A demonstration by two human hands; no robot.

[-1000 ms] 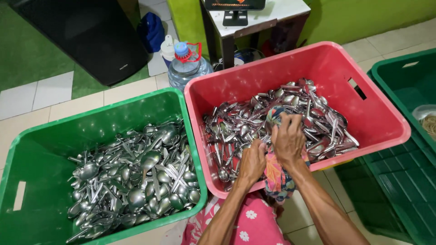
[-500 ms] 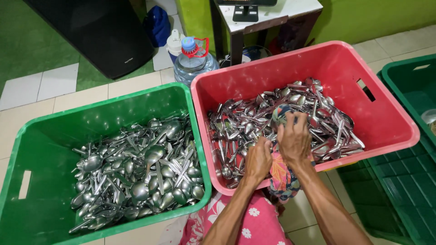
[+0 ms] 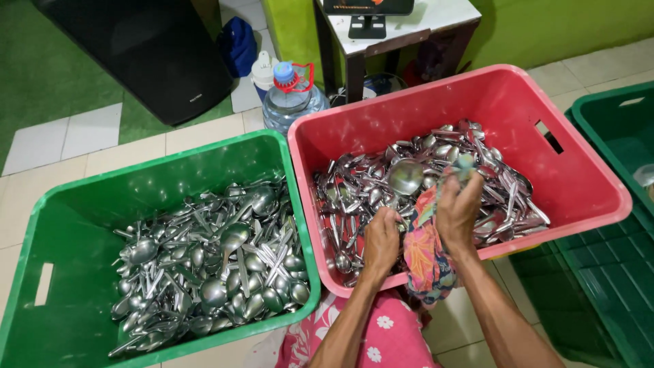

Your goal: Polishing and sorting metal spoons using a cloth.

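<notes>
Your left hand (image 3: 381,240) was clenched on a spoon (image 3: 405,178) held bowl-up over the red crate (image 3: 579,178), near its front rim. Your right hand (image 3: 458,208) gripped a colourful cloth (image 3: 424,253) draped over that rim. The green crate (image 3: 68,225) touched the red one's left wall.

Green crate (image 3: 82,225) w/ spoons, water jug (image 3: 291,101), white table (image 3: 436,17), black bin (image 3: 146,51), blue bag (image 3: 238,44).

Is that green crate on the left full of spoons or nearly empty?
Partly full: the green crate holds a spoon heap covering its floor, well below the rim.
</notes>
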